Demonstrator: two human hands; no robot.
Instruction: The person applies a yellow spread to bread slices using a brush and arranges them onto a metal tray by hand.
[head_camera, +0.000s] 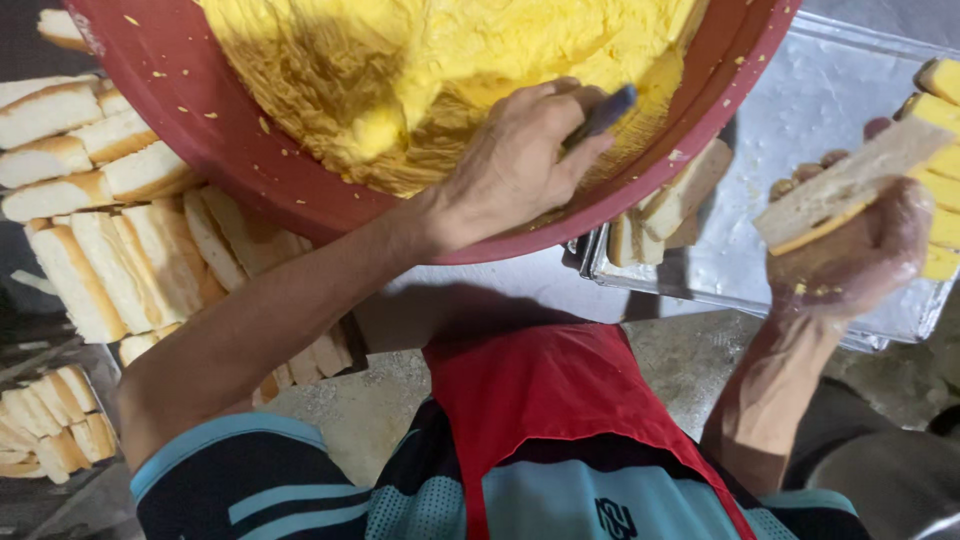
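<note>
- left hand (515, 160): reaches over the rim of the red basin (230, 150), fingers curled tight around a dark tool handle (600, 115); tool end is hidden.
- basin holds yellow spread (450, 60), smeared up the inner wall.
- right hand (850, 255): cupped under a bread slice (850, 180), fingers wrapped up its far side, held above the metal tray (780, 130); yellow edge shows on the slice's underside.
- tray: coated slices (940, 170) along its right edge, plain slices (670, 205) at its near-left corner.
- stacked bread slices (110, 230) lie left of the basin.
</note>
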